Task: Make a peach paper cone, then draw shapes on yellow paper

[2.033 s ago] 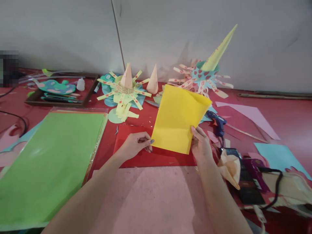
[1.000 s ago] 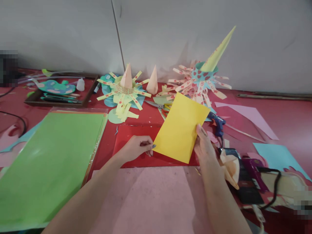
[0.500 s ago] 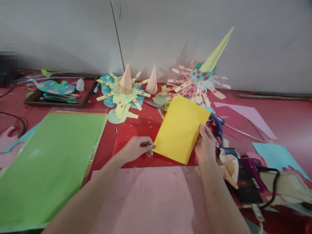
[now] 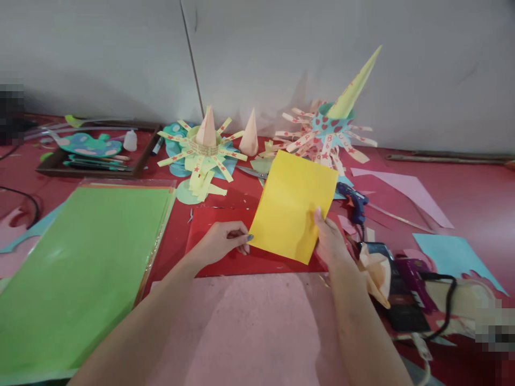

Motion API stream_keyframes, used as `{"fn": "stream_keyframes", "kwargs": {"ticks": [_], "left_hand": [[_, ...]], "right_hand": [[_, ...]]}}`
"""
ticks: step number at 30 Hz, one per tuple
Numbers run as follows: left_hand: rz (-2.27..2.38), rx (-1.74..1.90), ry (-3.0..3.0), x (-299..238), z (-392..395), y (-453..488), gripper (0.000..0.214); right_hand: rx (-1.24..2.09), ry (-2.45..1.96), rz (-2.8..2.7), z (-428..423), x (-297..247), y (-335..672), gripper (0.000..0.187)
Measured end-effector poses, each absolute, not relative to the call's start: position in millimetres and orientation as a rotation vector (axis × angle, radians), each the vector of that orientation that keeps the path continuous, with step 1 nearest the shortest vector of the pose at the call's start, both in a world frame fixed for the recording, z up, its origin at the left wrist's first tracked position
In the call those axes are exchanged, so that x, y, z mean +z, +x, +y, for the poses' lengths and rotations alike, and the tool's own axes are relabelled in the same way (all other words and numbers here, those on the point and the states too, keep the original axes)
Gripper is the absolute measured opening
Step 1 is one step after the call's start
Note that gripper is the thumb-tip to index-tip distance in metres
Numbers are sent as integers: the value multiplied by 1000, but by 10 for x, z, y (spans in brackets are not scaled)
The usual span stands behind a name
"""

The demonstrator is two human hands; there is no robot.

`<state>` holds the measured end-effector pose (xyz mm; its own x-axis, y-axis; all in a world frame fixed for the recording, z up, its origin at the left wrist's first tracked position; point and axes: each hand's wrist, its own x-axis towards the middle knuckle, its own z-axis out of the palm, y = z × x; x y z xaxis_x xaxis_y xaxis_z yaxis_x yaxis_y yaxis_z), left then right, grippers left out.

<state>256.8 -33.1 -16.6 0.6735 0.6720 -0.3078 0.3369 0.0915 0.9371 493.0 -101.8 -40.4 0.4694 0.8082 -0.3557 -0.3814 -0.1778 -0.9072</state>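
A yellow sheet of paper (image 4: 293,206) stands tilted above the table, held between both hands. My left hand (image 4: 221,241) pinches its lower left corner with curled fingers. My right hand (image 4: 329,239) grips its lower right edge, thumb on the front face. Under the hands lies a red sheet (image 4: 217,257), and nearer to me a pink sheet (image 4: 249,327).
A stack of green paper (image 4: 80,268) in a clear sleeve lies at the left. Paper hats with cones and strips (image 4: 205,147) (image 4: 333,128) stand at the back. Scissors (image 4: 251,171), a blue glue gun (image 4: 354,203), a dark tray (image 4: 92,153), phones and cables (image 4: 406,295) crowd the right.
The yellow sheet has tipped back and forth and now stands a little more upright. My right hand slid up along its right edge and came back down. My left hand kept its pinch.
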Motion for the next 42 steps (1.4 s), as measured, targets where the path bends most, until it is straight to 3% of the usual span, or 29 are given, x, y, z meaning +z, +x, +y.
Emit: {"fn": "stream_keyframes", "kwargs": {"ticks": [6, 11, 16, 20, 25, 29, 34, 39, 42], "left_hand": [[867, 317, 1499, -153, -331, 2570, 18], [875, 319, 1508, -147, -326, 2562, 18], [939, 411, 1477, -182, -298, 2550, 16], [983, 450, 1450, -168, -298, 2566, 16], [955, 420, 1394, -122, -319, 2600, 18], [968, 430, 1385, -116, -316, 2604, 18], [938, 405, 1387, -137, -292, 2562, 18], [861, 307, 1399, -159, -285, 2543, 18], [855, 285, 1395, -168, -297, 2557, 17]], "right_hand": [[882, -1486, -543, -1025, -492, 4986, 47], [716, -1537, -656, -1007, -458, 4984, 36], [935, -1412, -759, -986, -343, 4843, 32], [1035, -1625, -810, -1003, -293, 4762, 31], [987, -1729, -842, -1060, -234, 4795, 47], [945, -1740, -866, -1060, -252, 4811, 48], [949, -1491, -826, -1025, -318, 4846, 32], [1280, -1336, -615, -1041, -334, 4877, 39], [1284, -1362, -619, -1040, -356, 4894, 38]]}}
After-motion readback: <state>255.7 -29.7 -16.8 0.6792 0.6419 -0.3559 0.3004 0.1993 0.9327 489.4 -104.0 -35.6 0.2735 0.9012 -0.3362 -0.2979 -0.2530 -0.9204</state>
